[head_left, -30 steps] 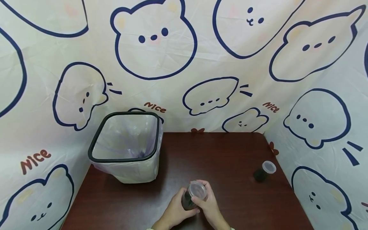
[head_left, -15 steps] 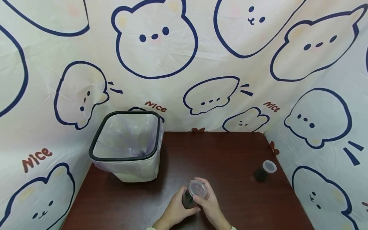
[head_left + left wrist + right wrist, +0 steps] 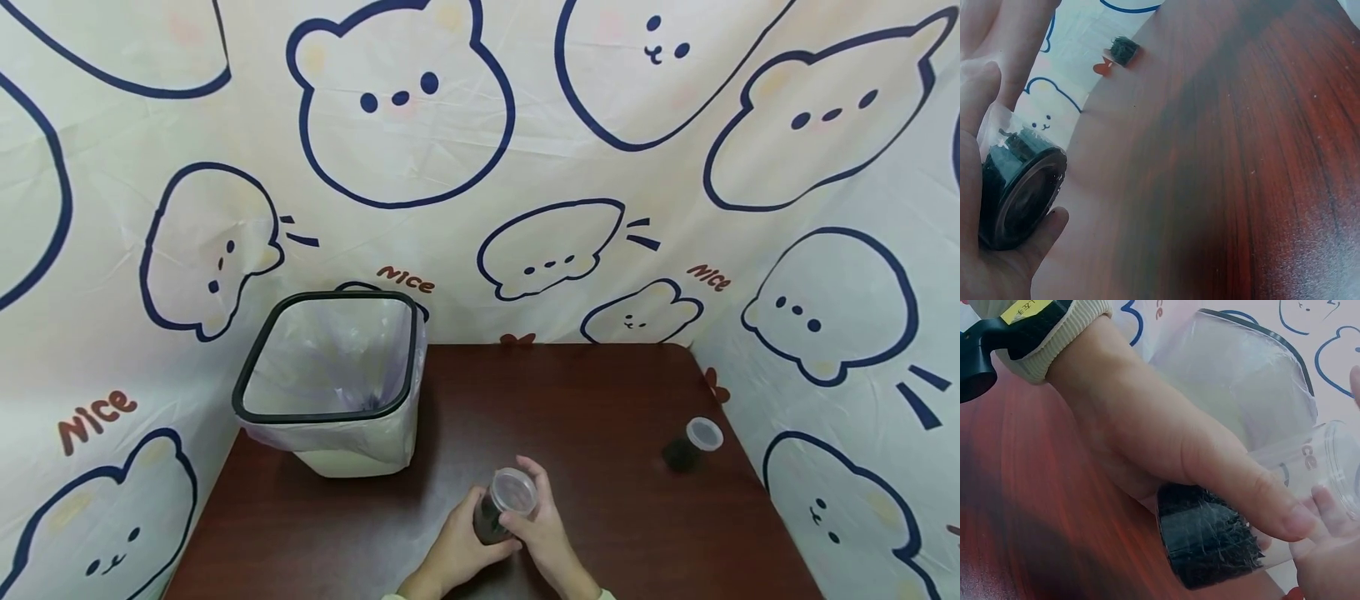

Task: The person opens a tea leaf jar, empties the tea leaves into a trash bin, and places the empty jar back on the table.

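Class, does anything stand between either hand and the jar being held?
Nothing visible does: the left hand grips the jar directly, and the right hand touches it near its top.

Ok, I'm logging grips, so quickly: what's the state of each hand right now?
Left hand: closed, holding the nearer jar.
Right hand: touching that jar near its top; whether it grips cannot be told.

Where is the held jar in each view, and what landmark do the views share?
Head: held jar at bottom, just right of centre, between the left hand and right hand.
Left wrist: held jar at the left edge, base showing.
Right wrist: held jar at lower right, partly covered by the left hand.
Shared landmark: the dark red table.
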### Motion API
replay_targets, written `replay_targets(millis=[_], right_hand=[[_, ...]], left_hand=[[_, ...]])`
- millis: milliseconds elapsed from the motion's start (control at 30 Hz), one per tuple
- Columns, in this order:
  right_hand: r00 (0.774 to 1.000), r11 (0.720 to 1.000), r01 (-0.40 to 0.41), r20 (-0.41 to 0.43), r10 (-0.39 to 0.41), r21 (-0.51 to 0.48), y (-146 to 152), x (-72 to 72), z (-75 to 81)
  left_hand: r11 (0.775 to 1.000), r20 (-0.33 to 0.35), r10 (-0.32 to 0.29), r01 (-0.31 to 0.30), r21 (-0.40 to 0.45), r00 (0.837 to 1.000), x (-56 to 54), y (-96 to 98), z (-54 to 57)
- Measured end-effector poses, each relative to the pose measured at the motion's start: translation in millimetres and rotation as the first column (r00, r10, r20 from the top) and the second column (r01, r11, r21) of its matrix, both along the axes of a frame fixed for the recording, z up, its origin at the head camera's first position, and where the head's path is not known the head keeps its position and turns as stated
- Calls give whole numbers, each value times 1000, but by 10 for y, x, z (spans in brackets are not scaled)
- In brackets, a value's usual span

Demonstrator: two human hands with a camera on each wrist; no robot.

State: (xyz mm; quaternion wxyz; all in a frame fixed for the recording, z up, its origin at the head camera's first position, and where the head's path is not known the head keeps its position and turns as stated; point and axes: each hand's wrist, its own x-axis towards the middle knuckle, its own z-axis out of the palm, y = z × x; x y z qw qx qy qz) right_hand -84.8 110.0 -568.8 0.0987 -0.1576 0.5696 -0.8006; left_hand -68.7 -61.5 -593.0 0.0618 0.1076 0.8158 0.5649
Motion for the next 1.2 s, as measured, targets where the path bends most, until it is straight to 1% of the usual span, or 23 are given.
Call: replay_targets(millis=[167,333,667,867,1200], right_hand=[[997,997,40,69,-44,59,-26,19,17],[992,994,73,98,-81,86,-48,16,26],[994,994,76,77,-82,81,-22,10,39],[994,993,77,70,-84,90,-18,7,53],[998,997,39,42,-42,64,-6,-7,70]], left_hand=[[1000,6,-6,5,18,1000,1,-5,-17],[1000,0,-1,1,17,1000,-10,-5,-27],[1000,-15,-17,17,12,1000,-43,0,-12],[1000,-6,-20,20,6,1000,-47,3,9],[1000,-11,-12,12,1,1000,-53,-3,5]])
